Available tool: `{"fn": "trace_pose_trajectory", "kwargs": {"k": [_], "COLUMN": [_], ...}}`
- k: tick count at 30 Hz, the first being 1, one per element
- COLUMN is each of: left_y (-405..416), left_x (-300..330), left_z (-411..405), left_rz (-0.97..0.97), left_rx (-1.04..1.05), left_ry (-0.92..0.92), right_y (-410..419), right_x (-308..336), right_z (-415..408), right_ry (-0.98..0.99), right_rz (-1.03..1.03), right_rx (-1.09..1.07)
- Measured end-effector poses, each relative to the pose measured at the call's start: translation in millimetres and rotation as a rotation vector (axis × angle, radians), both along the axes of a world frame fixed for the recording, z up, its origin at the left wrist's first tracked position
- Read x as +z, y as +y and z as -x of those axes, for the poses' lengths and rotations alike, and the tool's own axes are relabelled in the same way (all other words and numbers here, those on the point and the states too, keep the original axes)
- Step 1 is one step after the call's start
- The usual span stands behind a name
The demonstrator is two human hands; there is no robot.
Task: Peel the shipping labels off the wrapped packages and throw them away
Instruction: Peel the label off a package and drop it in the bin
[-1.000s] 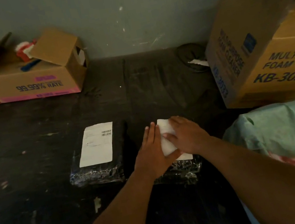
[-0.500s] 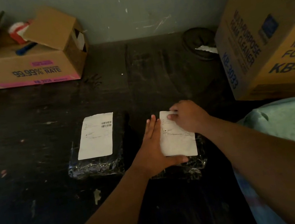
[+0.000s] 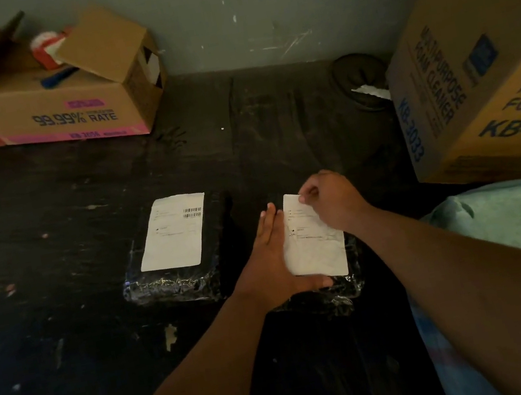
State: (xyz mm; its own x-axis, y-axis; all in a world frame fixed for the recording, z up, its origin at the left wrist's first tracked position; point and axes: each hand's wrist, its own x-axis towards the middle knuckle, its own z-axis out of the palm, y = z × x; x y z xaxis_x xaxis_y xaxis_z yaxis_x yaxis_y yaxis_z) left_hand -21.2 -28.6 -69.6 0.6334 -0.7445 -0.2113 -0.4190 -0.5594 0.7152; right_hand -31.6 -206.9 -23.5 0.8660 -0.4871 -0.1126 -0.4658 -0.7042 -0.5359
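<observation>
Two packages in black shiny wrap lie on the dark table. The left package (image 3: 177, 286) carries a flat white shipping label (image 3: 173, 232) with barcodes. On the right package (image 3: 345, 290), my right hand (image 3: 331, 200) pinches the far top corner of its white label (image 3: 316, 243). My left hand (image 3: 275, 257) lies with straight fingers along the package's left side, thumb at the label's near edge. Most of the right package is hidden under hands and label.
An open cardboard box (image 3: 62, 107) printed "99.99% RATE" stands at the back left. A tall "FOAM CLEANER" carton (image 3: 474, 72) stands at the right, with a dark round object (image 3: 360, 82) beside it. A pale green bag or cloth (image 3: 516, 215) lies near right.
My right hand has shifted from covering the label to its far corner and now pinches it. The left hand stays against the package. The view has tilted slightly.
</observation>
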Motion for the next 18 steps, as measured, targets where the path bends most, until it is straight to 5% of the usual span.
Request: {"fn": "trace_pose_trajectory", "kwargs": {"k": [7,15,18], "left_y": [0.3,14.3,15.1], "left_x": [1.4,-0.2,-2.9], "left_z": [-1.3,8.3,11.8], "left_rz": [0.003,0.035,0.053], "left_rx": [0.012,0.055,0.059], "left_ry": [0.020,0.076,0.083], "right_y": [-7.0,-12.1,-9.6], "right_x": [-5.6,-3.3,-2.7], "right_z": [13.7,-0.4,4.9], "right_ry": [-0.154,0.128,0.059], "right_rz": [0.031,0.245,0.245], "right_rx": [0.121,0.129,0.164]}}
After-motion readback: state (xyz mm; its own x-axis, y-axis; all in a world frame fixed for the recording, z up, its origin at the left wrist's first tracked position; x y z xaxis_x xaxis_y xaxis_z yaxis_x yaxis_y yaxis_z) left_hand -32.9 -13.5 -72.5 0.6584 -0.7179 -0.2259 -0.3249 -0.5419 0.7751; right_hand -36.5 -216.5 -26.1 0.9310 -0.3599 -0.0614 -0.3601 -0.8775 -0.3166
